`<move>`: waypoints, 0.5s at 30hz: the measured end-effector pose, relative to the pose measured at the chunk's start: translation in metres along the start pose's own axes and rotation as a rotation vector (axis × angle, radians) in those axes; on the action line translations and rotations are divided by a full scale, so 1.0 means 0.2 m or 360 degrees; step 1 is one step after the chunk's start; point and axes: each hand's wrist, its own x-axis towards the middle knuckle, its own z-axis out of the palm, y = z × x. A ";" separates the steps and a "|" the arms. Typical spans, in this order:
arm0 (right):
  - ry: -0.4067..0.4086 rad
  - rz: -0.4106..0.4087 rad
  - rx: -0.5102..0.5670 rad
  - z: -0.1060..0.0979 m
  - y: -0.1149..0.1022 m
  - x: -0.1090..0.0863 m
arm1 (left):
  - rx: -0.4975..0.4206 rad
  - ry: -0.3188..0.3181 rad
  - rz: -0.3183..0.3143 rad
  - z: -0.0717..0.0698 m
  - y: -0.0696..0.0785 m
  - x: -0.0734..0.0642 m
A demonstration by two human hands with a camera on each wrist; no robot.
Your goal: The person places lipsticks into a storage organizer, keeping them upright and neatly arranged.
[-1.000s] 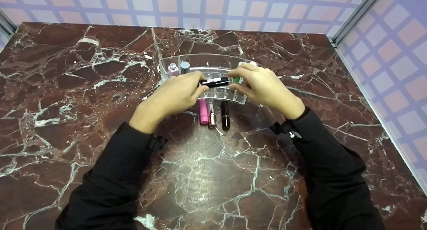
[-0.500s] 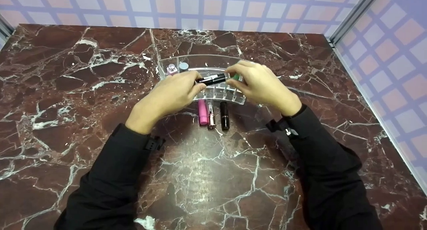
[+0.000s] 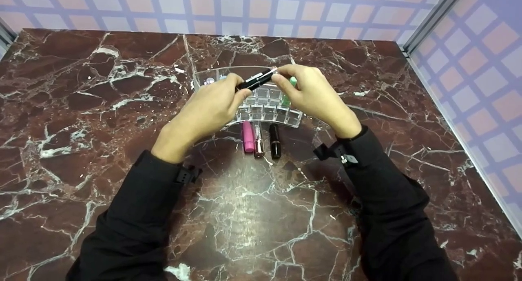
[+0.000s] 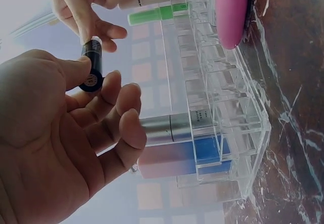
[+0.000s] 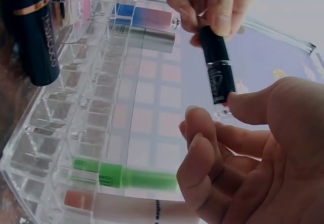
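Observation:
A slim black lipstick tube with a silver band is held level with the hands above a clear tiered organizer. My left hand pinches one end between thumb and forefinger. At the other end, which looks clear in the right wrist view, the thumb and fingertips of my right hand pinch the tube. Its right end slants away from me. In front of the organizer lie a pink tube, a shiny rose-metal lipstick and a black tube with a copper band.
A green tube and a pale tube with a peach base stand in the organizer's right end. At its left end are a silver tube and a pink-and-blue one. Patterned panels border the marbled table.
Both hands have shifted away from my body, carrying the black lipstick tube toward the organizer's back. The tube has gone from nearly level across to a steeper slant. The tubes in front stay put.

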 end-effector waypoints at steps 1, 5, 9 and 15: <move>-0.0006 0.0018 0.0022 0.00 0.00 0.00 | 0.0001 0.0004 0.0007 0.00 0.00 0.00; -0.0025 0.0070 0.0110 0.01 0.01 0.00 | -0.0014 -0.0035 0.0018 0.01 0.00 0.00; -0.0002 0.0082 0.0167 0.02 0.01 0.01 | -0.0018 -0.0112 0.0003 0.01 0.01 0.00; 0.0062 0.0082 0.0149 0.04 0.01 0.02 | 0.0060 -0.0181 0.0018 0.04 0.02 0.00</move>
